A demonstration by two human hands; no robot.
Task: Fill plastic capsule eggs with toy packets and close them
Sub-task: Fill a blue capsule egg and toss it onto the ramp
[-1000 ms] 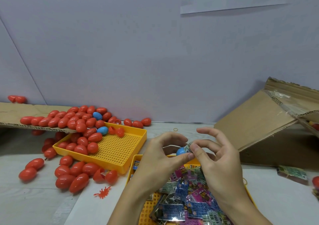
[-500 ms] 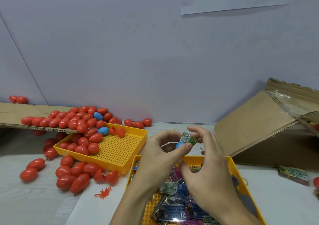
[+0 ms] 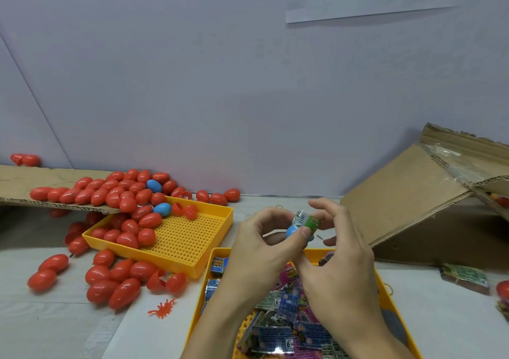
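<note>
I see both hands raised over the near yellow tray, which holds a heap of toy packets. The left hand grips a blue capsule egg half, thumb curled across its front. A green toy packet stands partly inside the half, its top sticking out. The right hand has its fingers curled at the packet's far side; I cannot tell whether they pinch it or only touch it. To the left, a second yellow tray carries red capsule eggs, with more spilled from a cardboard flap onto the worktop. A cardboard box lies at right.
</note>
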